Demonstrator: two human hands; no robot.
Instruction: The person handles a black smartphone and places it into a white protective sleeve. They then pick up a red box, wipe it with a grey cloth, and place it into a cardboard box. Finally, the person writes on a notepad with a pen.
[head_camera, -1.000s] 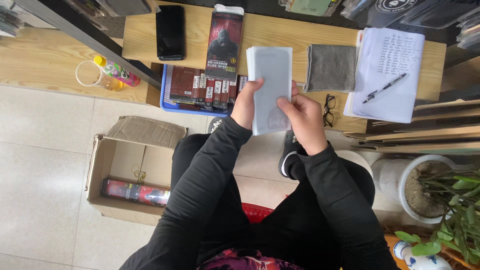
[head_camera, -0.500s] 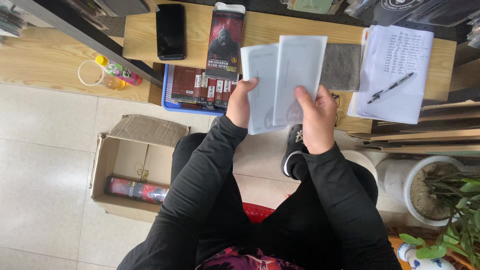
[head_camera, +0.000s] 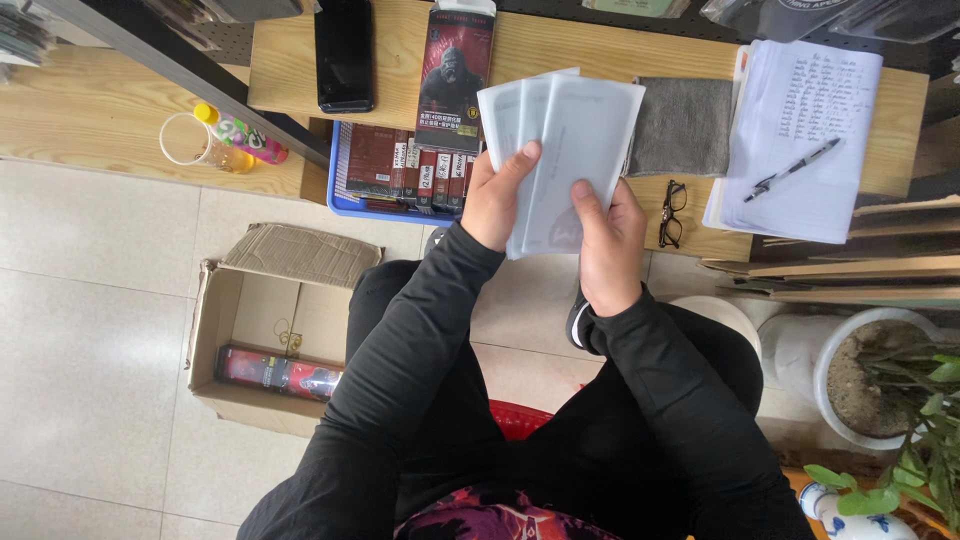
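Held thing: fan of thin, pale grey-white rectangular sleeves (head_camera: 575, 140), at least three overlapping, raised above the front edge of the light wooden tabletop (head_camera: 600, 50).
Long axis: running away from the body, short edges at top and bottom; top ends spread slightly left to right, bottom ends gathered between the hands.
Left hand (head_camera: 500, 195): closed on the fan's lower left edge, thumb laid across the front face, fingers behind and hidden.
Right hand (head_camera: 610, 235): pinching the lower right part, thumb on the front, fingers curled behind.
Sleeves of the arms: black, long, reaching to both wrists.
Behind the fan: tall dark red printed packet (head_camera: 452, 65) lying flat, long axis also pointing away from the body.
Left of packet: black smartphone (head_camera: 344, 50), screen dark.
Below packet: blue tray (head_camera: 340, 190) filled with a row of dark red boxes (head_camera: 400, 165).
Right of fan: grey folded cloth (head_camera: 685, 125), then white written notebook (head_camera: 800, 140) with a black-and-silver pen (head_camera: 790, 170) lying diagonally on it.
Near right hand: black-framed spectacles (head_camera: 672, 212), folded, on the tabletop edge.
Floor, left: open brown cardboard box (head_camera: 260, 330) holding one long red packet (head_camera: 280, 372).
Far left shelf: clear plastic cup (head_camera: 195, 142) beside a small colourful bottle (head_camera: 245, 135).
Right corner: white plant pot (head_camera: 880, 375) with soil and green leaves.
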